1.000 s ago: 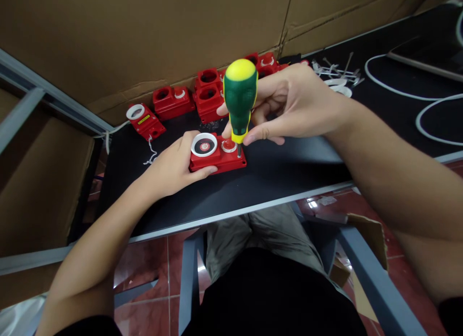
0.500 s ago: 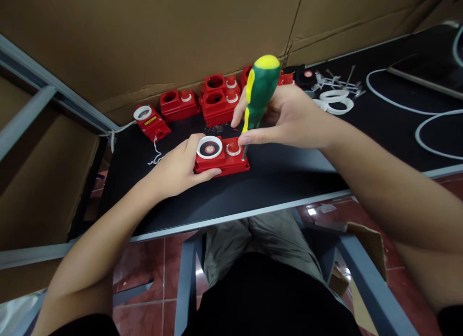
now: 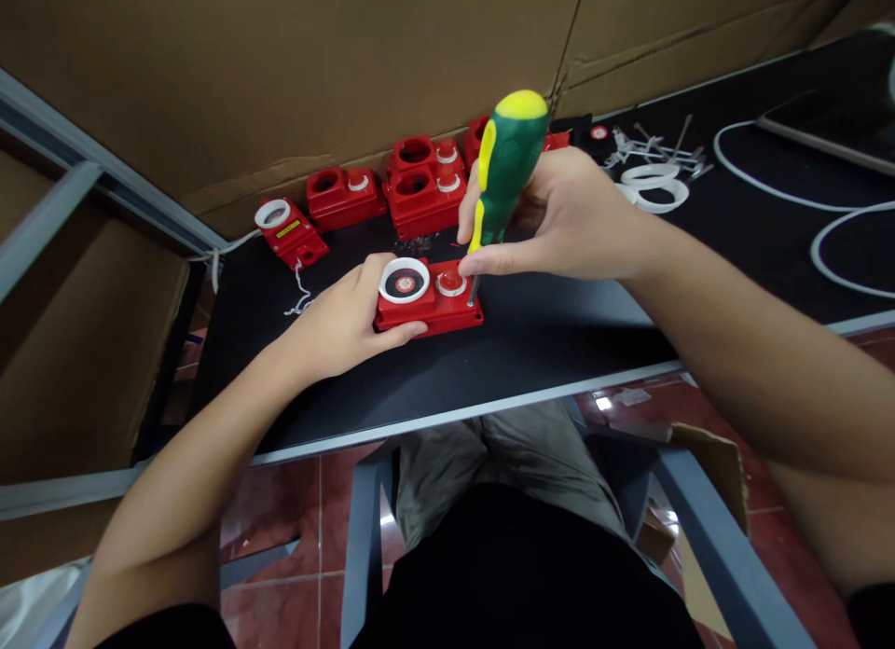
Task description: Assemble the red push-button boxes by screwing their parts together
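Note:
A red device box point(image 3: 437, 320) lies on the black tabletop in front of me. It carries a white ring around a black disc at its left and a red dome in a white collar at its right. My left hand point(image 3: 350, 318) grips the box's left end, thumb along the near side. In my right hand point(image 3: 552, 225) is a screwdriver point(image 3: 516, 150) with a green and yellow handle, tilted slightly right. Its tip meets the box near the right end, beside the dome, where a screw may sit. Some right fingers are hidden behind the handle.
Several red housings point(image 3: 426, 201) stand along the cardboard wall point(image 3: 350, 62). A red unit with a white ring point(image 3: 290, 239) trails a white cord at left. Small dark screws point(image 3: 414, 245) lie behind the box. White rings point(image 3: 657, 197), metal rods point(image 3: 671, 150) and a white cable point(image 3: 762, 194) are at right.
The screwdriver handle and my right hand have shifted slightly to the right, the tip staying at the same spot on the box. My left hand keeps its hold.

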